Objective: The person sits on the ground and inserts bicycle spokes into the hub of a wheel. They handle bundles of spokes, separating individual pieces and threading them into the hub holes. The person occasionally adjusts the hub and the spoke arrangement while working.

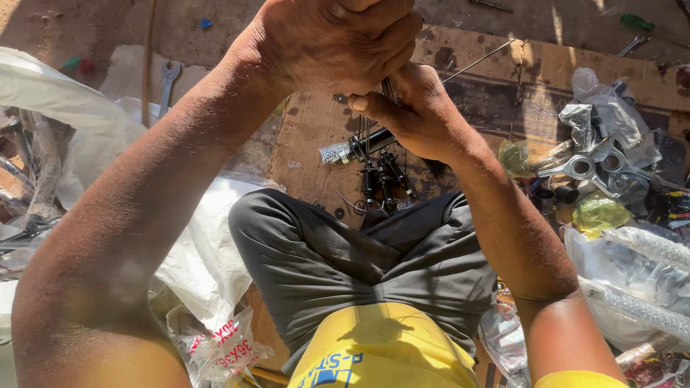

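My left hand (330,39) is raised close to the camera, its fingers closed around a bundle of thin metal spokes (389,90). Just below it, my right hand (413,108) also grips the same spokes. Below the hands hang or lie several black cylindrical parts (384,176) with thin wires, and a dark hub-like part with a shiny threaded end (356,149) shows between them. All of this is above a brown cardboard sheet (316,136). The spokes' upper ends are hidden inside my left fist.
White plastic sacks (201,251) lie at left, a spanner (167,79) beyond them. At right sit silver crank-like metal parts (593,167), clear plastic bags (611,108) and wrapped long parts (640,280). One loose spoke (478,59) lies on the cardboard. My legs in grey trousers (359,259) fill the middle.
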